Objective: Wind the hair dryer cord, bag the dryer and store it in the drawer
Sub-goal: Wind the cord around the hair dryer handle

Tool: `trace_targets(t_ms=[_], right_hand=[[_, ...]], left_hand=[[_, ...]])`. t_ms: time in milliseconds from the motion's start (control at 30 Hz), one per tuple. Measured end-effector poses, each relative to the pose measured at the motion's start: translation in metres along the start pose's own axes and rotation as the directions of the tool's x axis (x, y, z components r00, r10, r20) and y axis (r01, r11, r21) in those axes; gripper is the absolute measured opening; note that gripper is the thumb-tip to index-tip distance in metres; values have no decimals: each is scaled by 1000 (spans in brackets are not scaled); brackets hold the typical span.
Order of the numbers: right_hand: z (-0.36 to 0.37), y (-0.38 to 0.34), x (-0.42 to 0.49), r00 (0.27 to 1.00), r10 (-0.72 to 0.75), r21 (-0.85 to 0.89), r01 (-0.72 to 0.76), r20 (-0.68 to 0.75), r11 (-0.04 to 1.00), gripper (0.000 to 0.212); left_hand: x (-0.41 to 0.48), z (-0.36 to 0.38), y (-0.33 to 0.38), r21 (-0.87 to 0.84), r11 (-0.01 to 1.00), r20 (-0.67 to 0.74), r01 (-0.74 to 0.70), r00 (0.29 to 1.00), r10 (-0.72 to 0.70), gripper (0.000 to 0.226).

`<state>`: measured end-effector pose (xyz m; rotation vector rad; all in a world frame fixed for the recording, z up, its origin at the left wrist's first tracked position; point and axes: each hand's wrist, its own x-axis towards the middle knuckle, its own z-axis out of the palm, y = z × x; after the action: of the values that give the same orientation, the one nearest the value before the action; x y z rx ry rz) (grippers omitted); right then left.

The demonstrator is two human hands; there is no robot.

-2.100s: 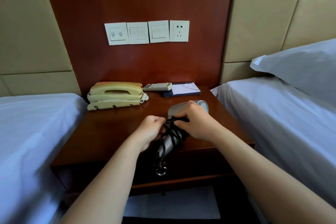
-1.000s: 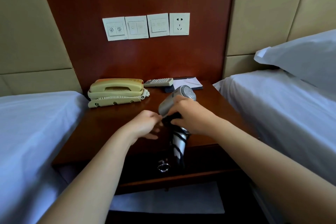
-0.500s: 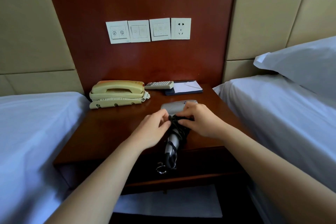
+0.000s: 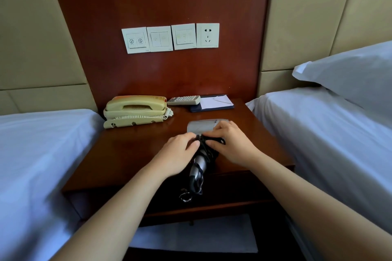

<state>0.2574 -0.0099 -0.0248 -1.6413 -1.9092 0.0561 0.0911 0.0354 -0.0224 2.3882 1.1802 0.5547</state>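
A silver hair dryer [image 4: 201,127] lies on the wooden nightstand [image 4: 135,154], barrel away from me and handle [image 4: 198,165] sticking out over the front edge. Its black cord [image 4: 209,150] is wrapped in turns around the handle. My left hand [image 4: 180,151] pinches the cord at the top of the handle. My right hand [image 4: 231,144] grips the black plug end [image 4: 218,140] beside it, partly covering the barrel. The drawer front [image 4: 222,193] below is dark, with a metal ring pull [image 4: 185,197]. No bag is in view.
A beige telephone [image 4: 135,110], a remote control [image 4: 184,100] and a notepad folder [image 4: 214,103] sit at the back of the nightstand. White beds flank it left [image 4: 38,154] and right [image 4: 328,144]. Switches and a wall socket [image 4: 207,35] are on the panel above.
The dryer was lifted and turned upright a second ago, then laid flat on the nightstand. Both hands stay at the top of the handle on the cord.
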Motion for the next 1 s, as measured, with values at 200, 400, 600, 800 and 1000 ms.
trace_targets(t_ms=[200, 400, 600, 800, 1000], right_hand=[[2, -9, -21, 996, 88, 35, -87, -29, 996, 49], [-2, 8, -25, 992, 96, 17, -95, -84, 995, 45], [-13, 39, -18, 983, 126, 18, -124, -137, 992, 43], [-15, 64, -3, 970, 171, 63, -162, -172, 985, 41], [-18, 76, 4, 978, 177, 42, -173, -115, 984, 42]], left_hand=[[1, 20, -4, -336, 937, 59, 92, 995, -76, 48], [1, 42, 16, -500, 865, 6, 40, 999, -43, 34], [34, 65, 35, -451, 892, -47, 35, 997, -63, 33], [61, 82, 46, -424, 904, -55, 61, 994, -93, 46], [67, 90, 48, -404, 915, -104, 24, 992, -73, 48]])
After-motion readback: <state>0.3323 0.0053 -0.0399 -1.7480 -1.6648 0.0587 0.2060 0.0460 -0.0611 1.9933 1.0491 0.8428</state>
